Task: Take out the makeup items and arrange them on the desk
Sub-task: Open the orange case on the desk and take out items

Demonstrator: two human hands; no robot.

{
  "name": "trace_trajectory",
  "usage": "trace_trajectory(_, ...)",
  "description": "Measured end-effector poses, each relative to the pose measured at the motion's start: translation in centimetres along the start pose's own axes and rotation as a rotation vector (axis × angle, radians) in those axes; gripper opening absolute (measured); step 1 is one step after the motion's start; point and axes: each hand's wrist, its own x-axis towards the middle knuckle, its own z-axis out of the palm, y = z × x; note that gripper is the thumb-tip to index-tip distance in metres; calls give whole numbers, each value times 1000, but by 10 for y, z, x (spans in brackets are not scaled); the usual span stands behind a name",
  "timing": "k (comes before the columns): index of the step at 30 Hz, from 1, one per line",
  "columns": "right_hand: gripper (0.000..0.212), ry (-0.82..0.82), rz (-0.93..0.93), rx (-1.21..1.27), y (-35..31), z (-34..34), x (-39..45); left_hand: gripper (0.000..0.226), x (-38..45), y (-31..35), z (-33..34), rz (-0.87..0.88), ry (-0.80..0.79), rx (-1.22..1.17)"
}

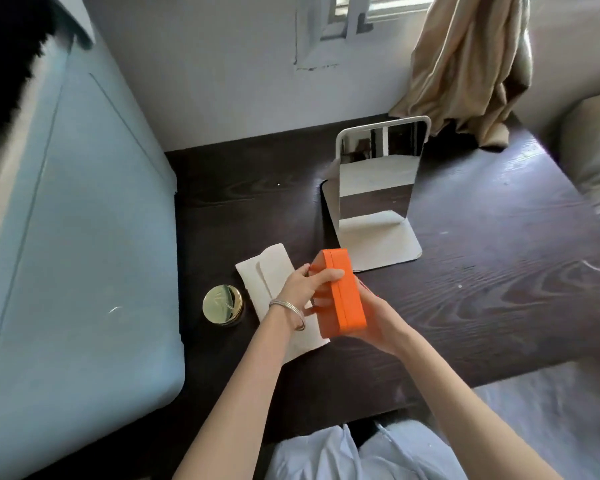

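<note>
An orange rectangular box point(343, 292) is held tilted on its side above the dark wooden desk point(482, 271), its lid closed. My left hand point(309, 285) grips its left face with the thumb over the top edge, a silver bangle on the wrist. My right hand point(378, 317) cups the box from the right and underneath. Beneath my left hand a white pouch point(271, 271) lies flat on the desk. Left of the pouch sits a round gold compact point(222, 304).
A white-framed standing mirror point(378, 188) stands behind the box on its flat base. A light blue padded surface point(77, 237) borders the desk's left edge. A beige curtain point(471, 64) hangs at the back right. Grey bedding point(589, 161) lies to the right.
</note>
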Motion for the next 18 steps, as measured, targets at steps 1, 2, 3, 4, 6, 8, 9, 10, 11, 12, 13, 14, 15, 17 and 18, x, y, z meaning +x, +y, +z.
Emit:
trace_trajectory(1, 52, 22, 3, 24, -1, -6, -2, 53, 5, 0, 6, -11, -19, 14)
trace_trajectory(2, 55, 51, 13, 54, -2, -13, -3, 50, 7, 2, 13, -31, -30, 15)
trace_trajectory(3, 56, 76, 18, 82, -5, -18, -4, 46, 10, 3, 20, -46, -42, 18)
trace_trajectory(4, 55, 91, 15, 106, -7, -24, -5, 45, 11, 5, 28, -64, -47, 12)
trace_trajectory(6, 47, 116, 7, 149, -9, -35, -8, 52, 20, 6, 43, -87, -55, 18)
trace_trajectory(8, 39, 164, 5, 180, -12, -47, -10, 58, 28, 4, 61, -100, -53, 38)
trace_trajectory(9, 39, 196, 13, 177, -15, -53, -11, 59, 31, 3, 72, -91, -33, 49)
trace_trajectory(10, 42, 220, 17, 171, -17, -61, -10, 61, 33, 2, 84, -90, 0, 52)
trace_trajectory(11, 44, 230, 22, 162, -20, -68, -11, 67, 37, -2, 95, -96, 22, 52)
trace_trajectory(12, 40, 229, 27, 155, -22, -77, -11, 72, 41, -4, 107, -115, 32, 49)
trace_trajectory(13, 34, 223, 31, 149, -26, -86, -12, 74, 43, -6, 118, -133, 20, 27)
trace_trajectory(14, 28, 220, 35, 146, -28, -98, -14, 76, 43, -7, 130, -155, -2, 8)
trace_trajectory(15, 26, 226, 43, 141, -32, -109, -16, 82, 46, -9, 140, -181, -35, 5)
trace_trajectory(17, 26, 222, 50, 109, -37, -135, -20, 97, 51, -15, 161, -227, -100, 21)
trace_trajectory(18, 27, 209, 51, 92, -40, -146, -21, 98, 52, -17, 170, -227, -121, 19)
